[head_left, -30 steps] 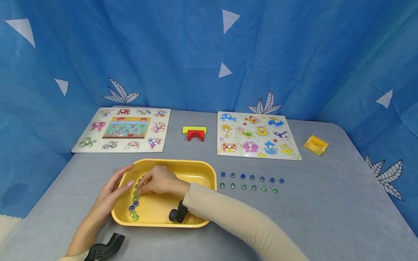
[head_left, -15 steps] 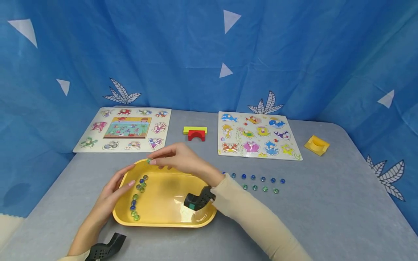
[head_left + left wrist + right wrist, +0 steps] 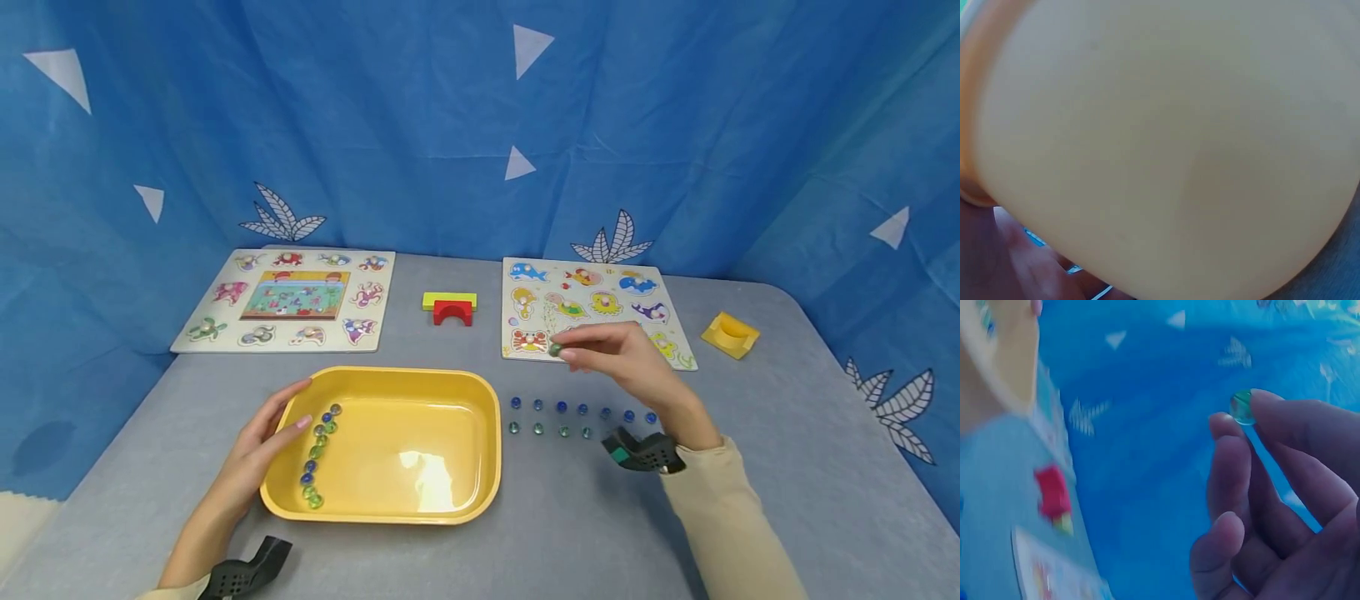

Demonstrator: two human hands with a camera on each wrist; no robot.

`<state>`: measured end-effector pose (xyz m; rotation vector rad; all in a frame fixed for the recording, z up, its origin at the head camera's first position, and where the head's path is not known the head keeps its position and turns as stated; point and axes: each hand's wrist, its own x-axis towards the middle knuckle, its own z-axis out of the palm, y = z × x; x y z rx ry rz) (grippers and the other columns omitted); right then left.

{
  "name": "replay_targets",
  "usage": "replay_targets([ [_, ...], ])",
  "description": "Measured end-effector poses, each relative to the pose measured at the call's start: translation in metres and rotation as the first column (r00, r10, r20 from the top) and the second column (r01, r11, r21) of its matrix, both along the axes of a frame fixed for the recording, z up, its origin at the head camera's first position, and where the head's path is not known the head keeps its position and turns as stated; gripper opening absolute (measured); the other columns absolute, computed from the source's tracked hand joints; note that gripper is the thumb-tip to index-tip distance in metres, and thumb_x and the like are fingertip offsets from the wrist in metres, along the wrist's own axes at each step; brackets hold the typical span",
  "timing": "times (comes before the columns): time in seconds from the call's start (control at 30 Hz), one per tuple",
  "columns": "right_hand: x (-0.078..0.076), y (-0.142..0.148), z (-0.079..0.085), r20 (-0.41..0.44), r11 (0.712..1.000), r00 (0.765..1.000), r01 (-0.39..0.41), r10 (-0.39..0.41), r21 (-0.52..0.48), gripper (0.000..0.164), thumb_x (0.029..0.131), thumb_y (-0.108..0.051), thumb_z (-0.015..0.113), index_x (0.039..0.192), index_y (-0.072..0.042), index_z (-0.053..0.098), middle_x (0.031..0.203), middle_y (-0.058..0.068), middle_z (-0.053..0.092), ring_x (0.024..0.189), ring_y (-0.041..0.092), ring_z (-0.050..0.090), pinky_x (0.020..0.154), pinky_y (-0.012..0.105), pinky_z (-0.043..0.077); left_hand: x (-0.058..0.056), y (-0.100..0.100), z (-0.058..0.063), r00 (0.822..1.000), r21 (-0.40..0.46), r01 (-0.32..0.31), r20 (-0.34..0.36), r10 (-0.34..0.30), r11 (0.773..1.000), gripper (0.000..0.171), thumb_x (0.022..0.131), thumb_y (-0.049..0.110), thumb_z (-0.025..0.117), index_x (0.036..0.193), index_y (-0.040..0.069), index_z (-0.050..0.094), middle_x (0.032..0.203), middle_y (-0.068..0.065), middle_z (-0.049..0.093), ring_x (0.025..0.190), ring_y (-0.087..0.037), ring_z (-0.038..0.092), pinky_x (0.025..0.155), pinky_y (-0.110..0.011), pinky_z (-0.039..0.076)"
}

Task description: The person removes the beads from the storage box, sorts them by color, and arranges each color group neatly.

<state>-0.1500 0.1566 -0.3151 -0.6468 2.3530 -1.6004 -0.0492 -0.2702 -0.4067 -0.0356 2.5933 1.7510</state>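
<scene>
My right hand (image 3: 633, 367) pinches a green glass marble (image 3: 1242, 407) between thumb and fingertips. It is raised above the table, overlapping the lower edge of the right puzzle board (image 3: 517, 321) in the head view. My left hand (image 3: 251, 450) grips the left end of a yellow tray (image 3: 405, 520), thumb over the rim and fingers along the outside. In the left wrist view the tray's outer side (image 3: 1166, 137) fills most of the picture. Inside the tray, several blue and green marbles (image 3: 316, 452) lie in a crooked line along its left side.
Right of the tray lie a row of blue marbles (image 3: 562, 407) and a row of green marbles (image 3: 564, 432), partly hidden by the right wrist camera. Behind are another puzzle board (image 3: 352, 343), red (image 3: 452, 309) and lime (image 3: 468, 297) blocks, and a yellow block (image 3: 730, 335) at right.
My right hand picked a green marble out of the tray, lifted it over the rim and carried it rightward past the marble rows. The left hand stays on the tray.
</scene>
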Motion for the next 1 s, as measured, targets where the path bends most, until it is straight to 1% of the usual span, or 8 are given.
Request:
replay_targets([
  [0.1,0.006,0.040,-0.010,-0.021,0.994,0.998,0.061,-0.059,0.095,0.032,0.086,-0.020,0.060,0.112,0.000,0.061,0.096,-0.013,0.064,0.081,0.013,0.061,0.075,0.026,0.051,0.000,0.000,0.000,1.000,-0.004,-0.006,0.000,0.006,1.000,0.051,0.094,0.029,0.045,0.141,0.024,0.028,0.148,0.005,0.023,0.129,0.003,0.021,0.085,0.002,0.029],
  [0.2,0.015,0.075,-0.022,-0.035,0.974,0.995,0.100,-0.095,0.201,0.030,0.087,-0.021,0.059,0.110,-0.002,0.060,0.096,-0.014,0.063,0.080,0.012,0.059,0.072,0.024,0.051,0.000,0.000,-0.001,1.000,-0.008,-0.008,-0.009,0.008,1.000,0.051,0.094,0.028,0.045,0.141,0.024,0.027,0.148,0.006,0.024,0.128,0.005,0.022,0.085,0.002,0.029],
  [0.3,0.027,0.102,-0.037,-0.009,0.947,0.993,0.118,-0.121,0.299,0.028,0.087,-0.022,0.059,0.109,-0.003,0.060,0.095,-0.007,0.064,0.076,0.014,0.057,0.067,0.025,0.049,0.001,-0.001,-0.001,1.000,-0.010,-0.013,-0.011,0.013,1.000,0.051,0.094,0.028,0.045,0.141,0.024,0.028,0.147,0.006,0.025,0.126,0.007,0.023,0.085,0.002,0.029],
  [0.4,0.036,0.118,-0.054,0.030,0.915,0.988,0.129,-0.151,0.382,0.027,0.087,-0.022,0.059,0.108,-0.004,0.060,0.092,0.003,0.064,0.069,0.015,0.055,0.059,0.025,0.045,0.001,-0.001,-0.001,1.000,-0.009,-0.019,-0.003,0.019,1.000,0.051,0.094,0.029,0.045,0.141,0.024,0.027,0.147,0.006,0.024,0.125,0.008,0.023,0.085,0.002,0.029],
  [0.53,0.045,0.124,-0.072,0.045,0.887,0.981,0.152,-0.190,0.437,0.025,0.085,-0.021,0.061,0.104,-0.005,0.062,0.087,0.006,0.063,0.063,0.009,0.051,0.053,0.023,0.041,0.000,0.000,0.000,1.000,-0.013,-0.019,0.007,0.019,1.000,0.051,0.094,0.029,0.045,0.142,0.025,0.027,0.148,0.005,0.023,0.126,0.006,0.023,0.084,0.002,0.029],
  [0.67,0.051,0.121,-0.083,0.001,0.861,0.975,0.196,-0.222,0.469,0.022,0.083,-0.020,0.064,0.101,-0.007,0.064,0.083,0.003,0.062,0.060,0.004,0.049,0.052,0.022,0.041,0.001,0.001,-0.001,1.000,-0.021,-0.018,0.010,0.018,1.000,0.051,0.094,0.030,0.045,0.142,0.025,0.027,0.148,0.003,0.024,0.125,0.007,0.024,0.084,0.002,0.030],
  [0.87,0.055,0.115,-0.089,-0.097,0.821,0.965,0.260,-0.245,0.509,0.018,0.080,-0.012,0.065,0.098,-0.010,0.065,0.080,0.002,0.059,0.060,0.003,0.047,0.051,0.021,0.041,0.001,0.001,0.000,1.000,-0.040,-0.022,0.013,0.022,0.999,0.051,0.094,0.030,0.045,0.142,0.025,0.027,0.148,0.000,0.024,0.122,0.009,0.025,0.084,0.002,0.030],
  [1.0,0.056,0.114,-0.088,-0.105,0.816,0.966,0.255,-0.235,0.519,0.020,0.080,-0.011,0.065,0.099,-0.009,0.064,0.082,0.002,0.058,0.060,0.002,0.047,0.052,0.020,0.042,0.001,0.002,-0.001,1.000,-0.033,-0.015,0.009,0.016,0.999,0.051,0.094,0.029,0.045,0.141,0.024,0.027,0.147,0.000,0.025,0.120,0.010,0.026,0.084,0.001,0.031],
])
